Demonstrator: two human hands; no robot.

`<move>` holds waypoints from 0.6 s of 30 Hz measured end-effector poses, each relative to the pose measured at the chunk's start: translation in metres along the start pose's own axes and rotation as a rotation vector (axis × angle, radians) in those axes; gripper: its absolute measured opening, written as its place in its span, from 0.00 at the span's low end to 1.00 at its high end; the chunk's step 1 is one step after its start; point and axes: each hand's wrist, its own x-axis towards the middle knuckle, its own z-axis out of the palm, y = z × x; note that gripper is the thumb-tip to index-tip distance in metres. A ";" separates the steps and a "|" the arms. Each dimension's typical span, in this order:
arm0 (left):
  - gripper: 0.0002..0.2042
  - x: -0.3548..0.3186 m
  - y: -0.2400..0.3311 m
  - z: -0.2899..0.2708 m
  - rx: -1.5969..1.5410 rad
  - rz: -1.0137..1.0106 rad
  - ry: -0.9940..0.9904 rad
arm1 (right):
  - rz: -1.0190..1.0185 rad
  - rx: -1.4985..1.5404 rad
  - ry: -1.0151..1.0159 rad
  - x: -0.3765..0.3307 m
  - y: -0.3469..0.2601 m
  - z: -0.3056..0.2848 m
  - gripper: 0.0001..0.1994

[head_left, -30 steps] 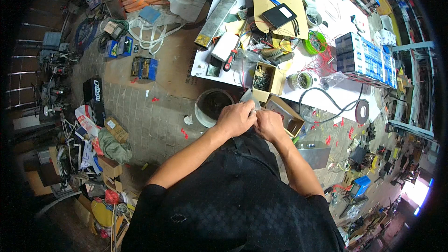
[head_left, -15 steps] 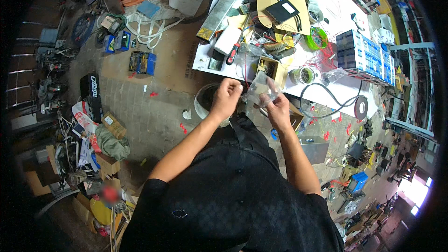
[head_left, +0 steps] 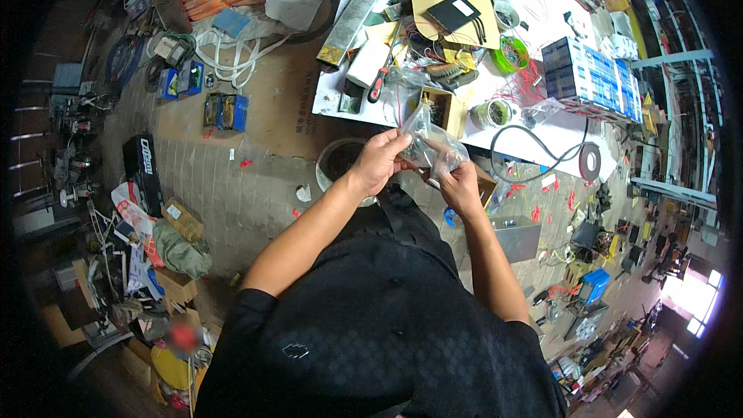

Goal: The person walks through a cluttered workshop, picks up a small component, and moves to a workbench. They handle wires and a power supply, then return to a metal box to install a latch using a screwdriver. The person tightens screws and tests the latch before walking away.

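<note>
A clear plastic bag (head_left: 422, 145) is stretched between my two hands at the table's near edge. My left hand (head_left: 378, 161) pinches its left side between thumb and fingers. On the other side, my right hand (head_left: 460, 183) grips the bag, and some of those fingers show through or behind the film. What the bag contains, if anything, is too small to tell. Just beyond it on the table stands an open cardboard box (head_left: 457, 114) with small parts. Below my left hand, a round bucket (head_left: 328, 173) is partly hidden by my forearm.
The white table (head_left: 495, 139) holds a red-handled screwdriver (head_left: 377, 87), a green tub (head_left: 511, 55), a jar of small parts (head_left: 492, 114), a black cable loop (head_left: 517, 179), a tape roll (head_left: 590, 161) and blue-white boxes (head_left: 592, 81). Blue battery-like packs (head_left: 226, 111) lie on the floor at left.
My left hand has moved right and taken hold of the bag, which was only in my right hand. The bag is now spread between both hands. The view has shifted slightly.
</note>
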 end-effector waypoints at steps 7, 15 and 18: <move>0.12 -0.007 -0.010 -0.009 0.037 -0.058 -0.046 | 0.005 -0.113 0.118 -0.003 0.001 0.009 0.11; 0.12 -0.016 -0.016 -0.004 0.003 -0.126 -0.015 | -0.031 -0.348 0.129 -0.010 0.000 0.008 0.09; 0.13 -0.015 -0.020 -0.004 -0.052 -0.136 -0.025 | -0.011 -0.317 0.153 -0.011 0.000 0.007 0.08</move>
